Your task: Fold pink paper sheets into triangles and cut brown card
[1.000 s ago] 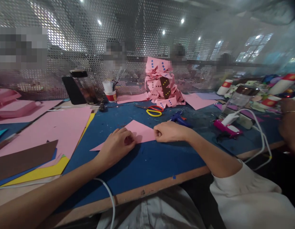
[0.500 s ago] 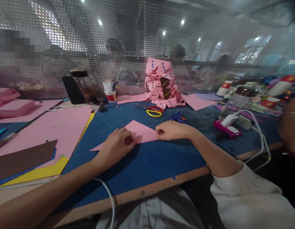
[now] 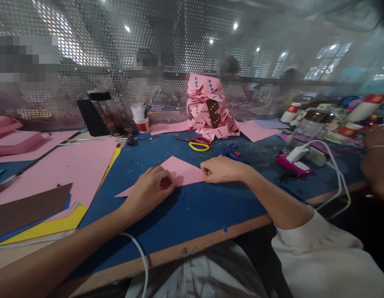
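Observation:
A pink triangular sheet of paper (image 3: 183, 170) lies on the blue table mat, its peak pointing away from me. My left hand (image 3: 154, 186) rests over its near edge with curled fingers, thumb and fingertips together on the paper. At the sheet's right corner, my right hand (image 3: 221, 169) pinches the paper in closed fingers. Beyond the sheet lie scissors (image 3: 199, 144) with red and yellow handles, and a blue tool (image 3: 232, 153) sits just behind my right hand.
A tall pink paper stack (image 3: 209, 107) stands at the back. Pink, yellow and brown sheets (image 3: 33, 207) lie left. A paper cup (image 3: 142, 124), dark jar (image 3: 108, 114), magenta device (image 3: 294, 166) and white cable surround the work area. Another person's arm (image 3: 378, 161) is far right.
The whole view has shifted slightly. Both hands keep the same hold on the pink paper, with no clear movement of their own.

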